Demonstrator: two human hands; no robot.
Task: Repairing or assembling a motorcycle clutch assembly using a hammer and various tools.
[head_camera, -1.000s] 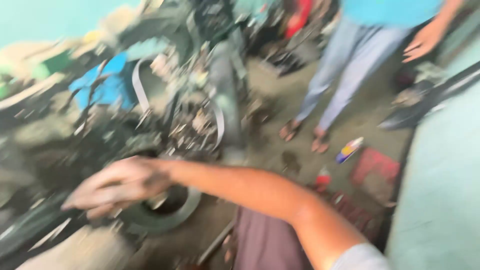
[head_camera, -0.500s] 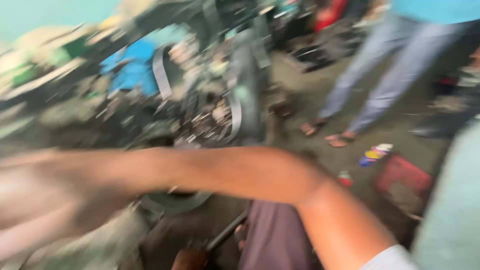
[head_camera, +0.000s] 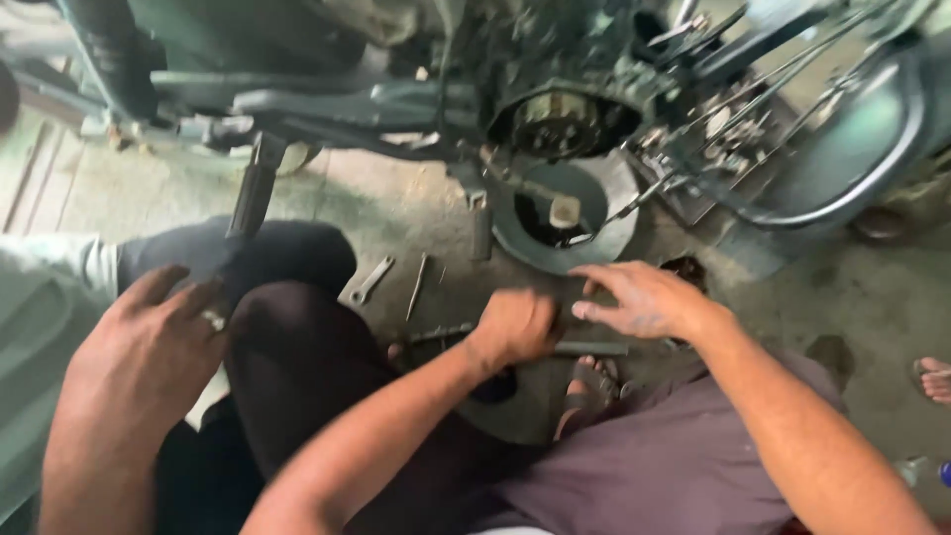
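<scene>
Concrete floor (head_camera: 416, 213): left hand (head_camera: 515, 327) grips a long dark metal rod (head_camera: 594, 348); right hand (head_camera: 644, 297) spread wide.

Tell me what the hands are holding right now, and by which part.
The left hand is closed around a long metal bar near its middle. The right hand hovers open beside it, holding nothing.

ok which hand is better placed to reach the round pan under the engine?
Probably the right. The right hand is open and free, just below the round pan. The left hand is closed on the metal rod lying on the floor.
</scene>
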